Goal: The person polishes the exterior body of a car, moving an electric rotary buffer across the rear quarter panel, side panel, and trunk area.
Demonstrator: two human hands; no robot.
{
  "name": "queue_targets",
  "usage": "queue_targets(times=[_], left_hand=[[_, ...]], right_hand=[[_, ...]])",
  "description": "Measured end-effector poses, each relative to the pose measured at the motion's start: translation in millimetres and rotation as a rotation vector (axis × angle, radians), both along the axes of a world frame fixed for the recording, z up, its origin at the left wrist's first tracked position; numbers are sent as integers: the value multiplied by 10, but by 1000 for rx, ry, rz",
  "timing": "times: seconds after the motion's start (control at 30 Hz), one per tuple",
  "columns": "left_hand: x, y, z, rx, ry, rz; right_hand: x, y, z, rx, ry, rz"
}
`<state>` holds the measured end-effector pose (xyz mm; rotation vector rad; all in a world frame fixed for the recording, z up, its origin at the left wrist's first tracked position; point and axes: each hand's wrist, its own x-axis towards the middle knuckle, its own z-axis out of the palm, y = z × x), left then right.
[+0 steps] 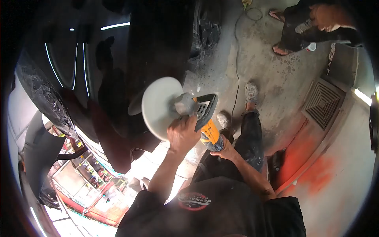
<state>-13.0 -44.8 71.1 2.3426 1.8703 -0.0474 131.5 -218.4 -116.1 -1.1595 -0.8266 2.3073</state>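
A yellow and black power polisher (211, 134) is held across the middle of the view, with a round white pad (160, 106) at its head. My left hand (183, 132) is wrapped round the black front handle close behind the pad. Around the rear end of the yellow body, my right hand (226, 149) is closed. The pad is tilted and faces the glossy black car panel (154, 35) at the left. Whether its face touches the panel cannot be told.
A dark cord (238, 75) runs along the concrete floor (268, 75). Another person (308, 27) sits at the upper right. A square metal grille (323, 103) is at the right. Red cabinets (112, 203) with shelves stand at the lower left. A car wheel (206, 29) is at the top.
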Motion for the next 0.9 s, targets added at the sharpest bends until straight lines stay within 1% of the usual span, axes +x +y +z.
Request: queue_targets(times=[0.03, 0.13, 0.17, 0.27, 0.37, 0.47, 0.53, 0.57, 0.6, 0.67, 0.73, 0.77, 0.8, 0.83, 0.9], left_hand=[[-23, -107, 0, -8, -2, 8], [-66, -315, -67, -45, -14, -11], [-42, -317, -109, -59, -29, 5], [52, -140, -244, -134, 9, 4], [143, 230, -486, -174, 73, -34], [291, 751, -633, -172, 79, -64], [431, 1175, -733, -173, 58, -58], [499, 1384, -785, -164, 73, -67], [565, 1587, -828, -152, 88, -77], [684, 1904, -842, -91, 47, -70], [712, 2009, -930, 55, -43, -69], [672, 2008, -906, 135, -69, -61], [653, 1944, -823, 120, -64, -36], [639, 1831, -734, 103, -64, -5], [531, 1515, -619, 109, -103, 26]], right_hand=[[-89, -275, -195, -10, 25, -23], [-107, -470, -180, -46, 86, -35], [-107, -518, -202, -100, 102, -11], [-129, -533, -321, -162, 111, -71], [-42, -119, -382, -78, 96, -89], [62, 426, -440, -168, 82, -183], [126, 801, -588, -76, 70, -228], [204, 1082, -494, -119, 74, -238], [205, 1266, -577, -98, 149, -300], [300, 1606, -606, -186, 141, -307], [353, 1805, -662, -181, 84, -316], [348, 1756, -829, -160, 74, -281], [349, 1713, -815, -2, 3, -334], [385, 1630, -804, -3, -56, -274], [306, 1451, -565, -47, -66, -197]])
